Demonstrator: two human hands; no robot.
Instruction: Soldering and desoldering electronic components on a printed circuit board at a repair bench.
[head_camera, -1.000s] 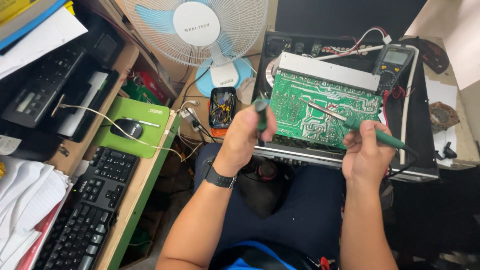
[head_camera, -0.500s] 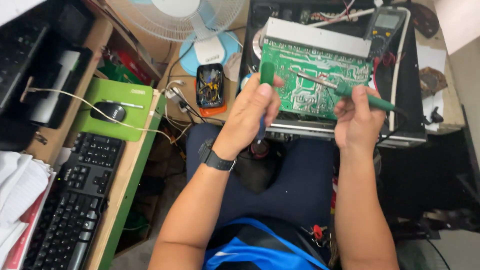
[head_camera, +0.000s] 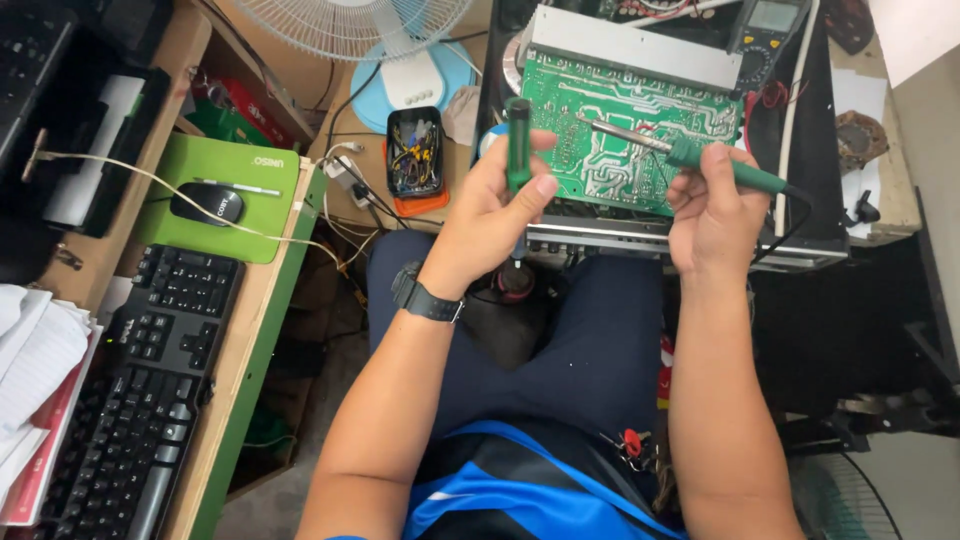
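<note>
Item: green circuit board (head_camera: 628, 130), lying solder side up in an open black chassis (head_camera: 800, 215) just past my knees. My right hand (head_camera: 712, 215) was clamped on a green-handled soldering iron (head_camera: 700, 158), its metal tip reaching left over the middle of the board. My left hand (head_camera: 490, 215) was closed round a green desoldering pump (head_camera: 518, 150), held upright at the board's left edge. Beside: a multimeter (head_camera: 762, 30), a small parts tray (head_camera: 414, 150), a fan base (head_camera: 412, 85).

Electronics repair bench, cramped. Opened chassis with green circuit board (head_camera: 628, 125), soldering iron (head_camera: 690, 155), multimeter (head_camera: 765, 35), tray of small parts (head_camera: 414, 150). Side desk: keyboard (head_camera: 140, 400), mouse (head_camera: 205, 204), desk fan (head_camera: 400, 50).
</note>
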